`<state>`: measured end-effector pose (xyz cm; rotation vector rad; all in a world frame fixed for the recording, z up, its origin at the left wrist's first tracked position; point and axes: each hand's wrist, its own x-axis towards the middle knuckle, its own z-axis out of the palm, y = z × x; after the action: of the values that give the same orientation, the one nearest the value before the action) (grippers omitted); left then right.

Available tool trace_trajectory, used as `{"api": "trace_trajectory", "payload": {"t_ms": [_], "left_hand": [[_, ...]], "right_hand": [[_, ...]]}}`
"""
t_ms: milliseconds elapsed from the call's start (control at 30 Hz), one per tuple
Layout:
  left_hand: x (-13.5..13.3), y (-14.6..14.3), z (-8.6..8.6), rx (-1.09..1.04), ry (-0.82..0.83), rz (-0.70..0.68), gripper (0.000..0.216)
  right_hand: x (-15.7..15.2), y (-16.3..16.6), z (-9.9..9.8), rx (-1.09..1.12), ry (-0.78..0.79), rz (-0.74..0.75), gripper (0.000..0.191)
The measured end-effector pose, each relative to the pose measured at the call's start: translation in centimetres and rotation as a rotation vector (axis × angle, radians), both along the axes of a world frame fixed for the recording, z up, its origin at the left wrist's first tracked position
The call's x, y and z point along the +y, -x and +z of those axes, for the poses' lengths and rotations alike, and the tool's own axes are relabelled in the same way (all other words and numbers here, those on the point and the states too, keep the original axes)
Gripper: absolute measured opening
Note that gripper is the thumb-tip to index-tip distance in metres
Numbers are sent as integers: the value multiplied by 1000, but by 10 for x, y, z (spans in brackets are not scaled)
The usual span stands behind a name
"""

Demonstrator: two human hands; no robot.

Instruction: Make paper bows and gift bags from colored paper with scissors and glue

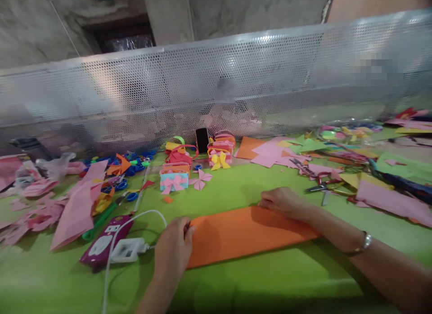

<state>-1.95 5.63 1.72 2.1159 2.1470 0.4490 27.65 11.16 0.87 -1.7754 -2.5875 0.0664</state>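
Two bare hands work on a long, rectangular piece of orange paper or card (232, 235), which lies near the front of a glossy green tabletop (236, 289). The left hand (175, 244) grips its left end, thumb pressed on top. The right hand (285, 202) is curled at the far edge, its forearm crossing the right end; whether it pinches the piece or merely presses on it cannot be determined.

Step in hand, by judgement: aligning or creasing a fold, as the straight edges suggest layered material. The next move would call for keeping the left end steady while the right hand applies even pressure along the far edge; slippage could skew the crease.

Containers noted: a small light-blue paper bag with a pink bow (183, 182) stands beyond the piece; to its right is a pink paper bag with a yellow bow (216, 158). Their interiors are not visible. At far right, a clear plastic bag (351, 132) appears to hold multicoloured pieces. At left, a crumpled translucent plastic bag (57, 164) has contents that cannot be made out.
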Motion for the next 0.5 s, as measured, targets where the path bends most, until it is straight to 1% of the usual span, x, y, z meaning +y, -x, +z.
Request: {"api": "trace_trajectory", "payload": {"t_ms": [167,267,367,433,500], "left_hand": [[1,-2,2,27,46,10,16],[1,-2,1,28,45,5,16],[1,-1,0,-2,47,32,16],[1,0,-1,-21,49,35,28],[0,1,-1,-10,37,-3,39]], "right_hand": [[4,-3,0,-30,24,-40,32],[4,-2,-1,-38,30,-46,34],[3,-1,0,-40,31,-39,34],[2,0,0,-41,34,-34,33],[2,0,0,-42,39,-30,33]]}}
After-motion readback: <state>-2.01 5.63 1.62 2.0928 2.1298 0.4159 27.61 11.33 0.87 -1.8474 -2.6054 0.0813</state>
